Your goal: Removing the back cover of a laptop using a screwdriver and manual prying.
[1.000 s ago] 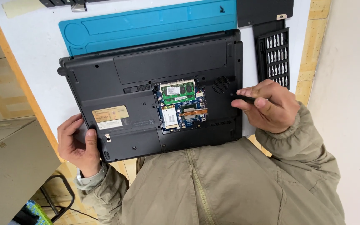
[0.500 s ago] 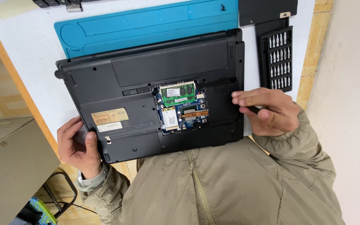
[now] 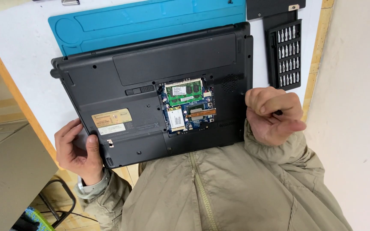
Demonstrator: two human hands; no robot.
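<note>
We see the black laptop [image 3: 150,94] lying bottom-up on the white table [image 3: 18,51], partly over the blue mat [image 3: 150,21], its access bay open on the green circuit boards [image 3: 187,105]. Our left hand [image 3: 76,149] grips the near-left corner — fingers wrapped around the edge. Our right hand [image 3: 273,115] is curled shut around a thin dark tool [image 3: 278,113] just beside the laptop's right edge, near the bit case [image 3: 284,55].

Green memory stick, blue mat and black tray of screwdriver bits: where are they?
Green memory stick [image 3: 183,92], head view, middle of its board.
Blue mat [image 3: 150,21], head view, bare upper surface.
Black tray of screwdriver bits [image 3: 273,64], head view, left rim.
</note>
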